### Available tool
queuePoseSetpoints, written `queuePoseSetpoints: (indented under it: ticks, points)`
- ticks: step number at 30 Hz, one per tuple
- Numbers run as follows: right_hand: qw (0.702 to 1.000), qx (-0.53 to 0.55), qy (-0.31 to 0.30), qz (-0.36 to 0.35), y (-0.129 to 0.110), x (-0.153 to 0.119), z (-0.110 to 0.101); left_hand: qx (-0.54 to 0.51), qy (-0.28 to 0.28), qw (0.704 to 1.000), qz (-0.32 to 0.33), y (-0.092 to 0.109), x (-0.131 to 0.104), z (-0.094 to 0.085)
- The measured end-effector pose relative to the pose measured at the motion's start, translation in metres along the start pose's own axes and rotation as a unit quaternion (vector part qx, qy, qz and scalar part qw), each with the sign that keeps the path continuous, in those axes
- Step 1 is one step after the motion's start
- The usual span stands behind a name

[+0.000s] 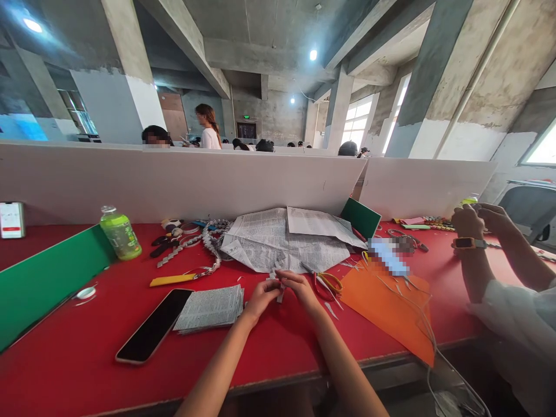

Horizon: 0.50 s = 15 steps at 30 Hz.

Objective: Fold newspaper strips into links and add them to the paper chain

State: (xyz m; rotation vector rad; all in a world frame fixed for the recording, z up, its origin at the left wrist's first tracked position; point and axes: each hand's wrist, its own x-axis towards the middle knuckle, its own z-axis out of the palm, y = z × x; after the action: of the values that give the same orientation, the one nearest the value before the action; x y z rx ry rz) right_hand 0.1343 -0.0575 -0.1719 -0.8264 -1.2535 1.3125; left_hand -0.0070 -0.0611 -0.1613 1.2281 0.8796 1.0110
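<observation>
On the far left of the red tabletop point(78, 376), a green board point(52, 278) leans beside a green-labelled bottle point(121, 234). Next across, a dark-screened phone point(152, 327) lies just beside a neat stack of newsprint pieces point(211, 310); behind them sit a yellow cutter point(172, 280) and a braided paper chain point(209, 246). Mid-table, the left hand point(262, 298) pinches a small folded paper strip point(280, 298) between its fingertips, wrist low, other fingers curled. Strip is at centre, in front of the newspaper sheets point(260, 237). The right hand point(302, 288) meets it from the other side, fingers bent over, tips pinching the same strip; exact thumb placement too small to tell. Step in hand looks like folding or linking the strip, judging by the braided chain nearby. Next move seems to call for one hand holding the fold flat while the other creases or tucks the end, no hard pulling, since thin paper could tear. Further right, scissors point(333, 282) lie beside paper scraps point(330, 311), then an orange sheet point(382, 307). Far right, a co-worker's hands point(469, 222) are raised, well apart from the strip.
</observation>
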Motion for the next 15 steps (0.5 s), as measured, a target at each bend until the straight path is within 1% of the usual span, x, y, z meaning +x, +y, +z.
queuePoseSetpoints:
  ticks: [4,10,15]
  points:
    - [1.000,-0.021,-0.006,-0.003,-0.0015,0.0015,0.0012,0.010,-0.019,1.000,0.015,0.0011,-0.0016,0.0000]
    - [0.999,-0.030,-0.005,-0.022,-0.0006,0.0033,0.0025,0.016,-0.028,0.999,0.024,-0.0023,0.0002,-0.0024]
    - [1.000,-0.023,-0.010,-0.008,0.0025,0.0036,0.0032,0.022,-0.014,0.999,0.027,-0.0039,0.0010,-0.0032]
